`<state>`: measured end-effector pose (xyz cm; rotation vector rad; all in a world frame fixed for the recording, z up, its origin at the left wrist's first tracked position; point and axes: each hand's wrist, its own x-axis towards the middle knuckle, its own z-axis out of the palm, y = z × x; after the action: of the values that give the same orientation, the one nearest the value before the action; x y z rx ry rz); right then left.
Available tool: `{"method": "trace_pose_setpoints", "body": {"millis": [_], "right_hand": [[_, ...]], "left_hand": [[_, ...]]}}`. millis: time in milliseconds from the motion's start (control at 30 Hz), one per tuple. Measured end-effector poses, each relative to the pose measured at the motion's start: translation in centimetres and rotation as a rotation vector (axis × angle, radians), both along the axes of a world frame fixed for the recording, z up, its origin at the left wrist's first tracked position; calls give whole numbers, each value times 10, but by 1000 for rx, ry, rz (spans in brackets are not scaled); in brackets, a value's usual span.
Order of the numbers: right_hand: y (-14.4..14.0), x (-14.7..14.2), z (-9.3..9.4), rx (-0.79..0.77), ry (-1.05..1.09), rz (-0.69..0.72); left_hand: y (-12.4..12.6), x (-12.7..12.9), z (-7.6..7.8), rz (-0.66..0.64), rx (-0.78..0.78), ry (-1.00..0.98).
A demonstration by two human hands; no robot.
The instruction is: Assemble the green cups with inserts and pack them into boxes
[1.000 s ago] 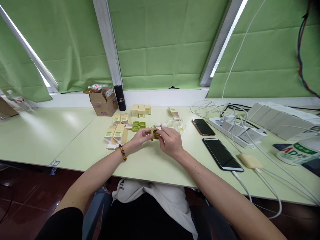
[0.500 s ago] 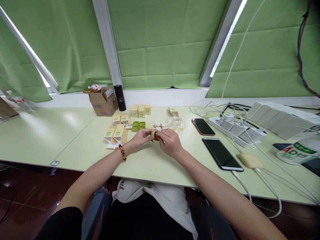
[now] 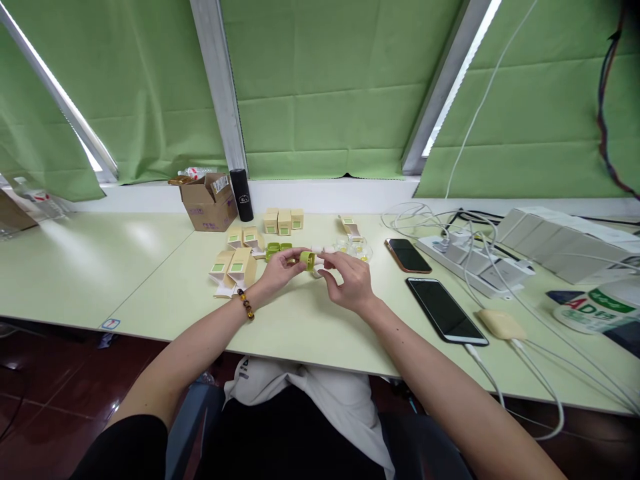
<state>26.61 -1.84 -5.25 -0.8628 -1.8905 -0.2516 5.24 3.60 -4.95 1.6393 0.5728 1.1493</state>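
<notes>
My left hand (image 3: 283, 270) pinches a small yellow-green plastic cup (image 3: 307, 261) tilted on its side above the table. Just right of it is my right hand (image 3: 350, 279), thumb and forefinger apart, fingertips close to the cup's rim. I see nothing plainly held in it. Behind the hands stand several green square cups (image 3: 278, 249), partly covered by my left fingers. Small white pieces (image 3: 318, 269) show between and behind my hands, mostly hidden. A clear plastic tray with yellow spots (image 3: 361, 249) lies beyond my right hand.
Opened cream cartons (image 3: 242, 265) lie on the left, with closed small boxes (image 3: 284, 223) behind. A cardboard box (image 3: 207, 203) and black cylinder (image 3: 241, 195) stand at the back. Two phones (image 3: 447, 310) (image 3: 408, 255), a power strip (image 3: 470, 267) and cables occupy the right.
My right hand has drawn back to the right from the green cup, its thumb and forefinger spreading. The cup, still in my left hand, now shows more of its inside.
</notes>
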Motion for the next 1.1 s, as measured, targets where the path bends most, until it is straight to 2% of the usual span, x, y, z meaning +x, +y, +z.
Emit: {"method": "trace_pose_setpoints", "body": {"millis": [133, 233, 467, 767, 1100], "right_hand": [[0, -4, -1, -40, 21, -12], [1, -8, -5, -83, 7, -11], [3, -10, -8, -61, 33, 10], [4, -10, -7, -11, 66, -2], [6, -10, -11, -5, 46, -3]], "left_hand": [[-2, 2, -1, 143, 67, 70], [-6, 4, -2, 188, 101, 101], [-13, 4, 1, 183, 172, 85], [-13, -1, -3, 274, 364, 180], [-14, 1, -4, 300, 374, 195]]}}
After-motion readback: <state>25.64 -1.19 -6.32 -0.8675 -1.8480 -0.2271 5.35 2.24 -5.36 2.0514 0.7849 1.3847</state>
